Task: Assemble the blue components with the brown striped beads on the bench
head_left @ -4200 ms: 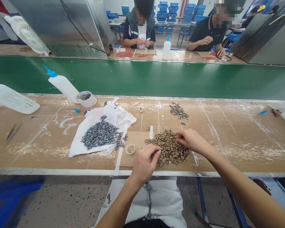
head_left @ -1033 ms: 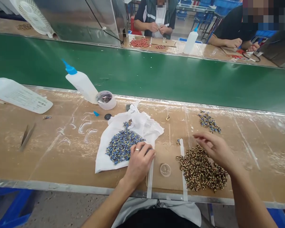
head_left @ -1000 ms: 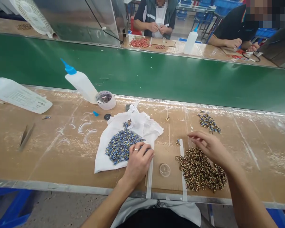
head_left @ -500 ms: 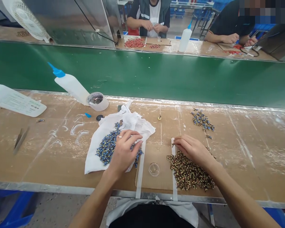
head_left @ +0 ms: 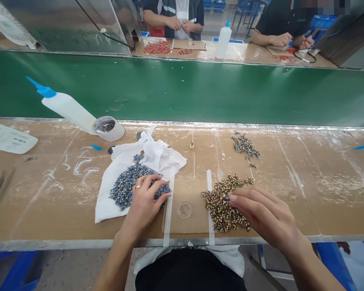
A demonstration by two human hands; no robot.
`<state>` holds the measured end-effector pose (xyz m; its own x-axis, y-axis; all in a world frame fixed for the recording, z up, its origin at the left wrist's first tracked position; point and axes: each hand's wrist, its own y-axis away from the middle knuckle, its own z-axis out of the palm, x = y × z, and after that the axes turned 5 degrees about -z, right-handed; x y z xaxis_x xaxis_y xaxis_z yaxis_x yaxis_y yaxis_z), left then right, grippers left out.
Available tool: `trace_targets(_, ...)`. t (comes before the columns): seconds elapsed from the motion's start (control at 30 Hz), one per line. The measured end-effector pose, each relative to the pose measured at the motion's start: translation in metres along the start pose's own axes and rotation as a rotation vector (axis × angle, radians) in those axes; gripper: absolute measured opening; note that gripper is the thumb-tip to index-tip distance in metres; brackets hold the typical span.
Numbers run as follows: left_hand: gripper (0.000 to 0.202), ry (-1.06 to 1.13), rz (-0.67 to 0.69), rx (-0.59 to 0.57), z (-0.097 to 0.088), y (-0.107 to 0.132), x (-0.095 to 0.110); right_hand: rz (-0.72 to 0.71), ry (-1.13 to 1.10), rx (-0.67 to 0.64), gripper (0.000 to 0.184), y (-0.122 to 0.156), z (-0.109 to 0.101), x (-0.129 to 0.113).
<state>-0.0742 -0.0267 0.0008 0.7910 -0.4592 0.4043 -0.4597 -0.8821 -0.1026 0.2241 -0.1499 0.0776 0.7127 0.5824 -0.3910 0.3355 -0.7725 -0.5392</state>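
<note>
My left hand [head_left: 145,201] rests over a heap of small blue-and-yellow parts [head_left: 121,188] spread on a white cloth [head_left: 104,210]. Its fingers are curved and apart, with the tips at the right side of that heap. My right hand [head_left: 263,212] hovers above a pile of small brown-and-gold parts [head_left: 224,220], covering its right side. Thumb and fingertips pinch a tiny part with a blue end [head_left: 227,198]; the rest of it is hidden. Between the hands, a small clear round dish [head_left: 185,210] lies on a cardboard piece [head_left: 188,226] edged with white tape strips.
Farther back lies a smaller group of blue-and-gold parts [head_left: 245,146]. A tape roll [head_left: 117,131], a tilted white bottle [head_left: 68,109] and tweezers [head_left: 3,186] are at left. A green strip [head_left: 182,93] separates this bench from two people working opposite.
The view has shifted, so the bench appears farther left. My right hand has moved from the pile's left edge to above it, nearer me. My left fingers have lowered toward the blue heap.
</note>
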Motion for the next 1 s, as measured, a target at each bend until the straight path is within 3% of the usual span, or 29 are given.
trace_targets(0.1, 0.014, -0.049, -0.031, 0.003, 0.001, 0.003, 0.006, 0.109, 0.135, -0.005, 0.026, 0.006, 0.002, 0.033)
trace_targets(0.2, 0.013, -0.054, -0.040, 0.019, -0.002, 0.006, 0.012, 0.234, 0.261, 0.102, 0.008, 0.013, 0.003, 0.088)
trace_targets(0.3, 0.013, 0.005, -0.034, 0.032, -0.007, 0.012, 0.013, 0.378, 0.370, 0.150, 0.012, 0.009, 0.005, 0.134)
trace_targets(0.37, 0.014, 0.066, -0.037, 0.072, -0.011, 0.018, 0.012, 0.417, 0.390, 0.161, 0.017, -0.007, 0.011, 0.146)
trace_targets(0.47, 0.012, 0.151, -0.048, 0.151, -0.017, 0.026, 0.011, 0.360, 0.232, 0.065, 0.025, -0.046, 0.036, 0.138)
trace_targets(0.6, 0.013, 0.207, -0.052, 0.174, -0.025, 0.034, 0.012, 0.233, 0.002, -0.278, 0.036, -0.098, 0.088, 0.118)
trace_targets(0.7, 0.012, 0.241, -0.052, 0.192, -0.032, 0.041, 0.015, 0.246, -0.015, -0.307, 0.027, -0.120, 0.114, 0.119)
trace_targets(0.83, 0.011, 0.321, -0.058, 0.211, -0.044, 0.050, 0.021, 0.289, -0.057, -0.243, 0.016, -0.121, 0.105, 0.108)
trace_targets(0.93, 0.010, 0.438, -0.089, 0.188, -0.054, 0.051, 0.036, 0.317, -0.188, -0.177, 0.017, -0.101, 0.078, 0.062)
trace_targets(1.0, 0.010, 0.526, -0.100, 0.137, -0.062, 0.047, 0.053, 0.408, -0.467, -0.043, 0.019, -0.082, 0.062, 0.021)
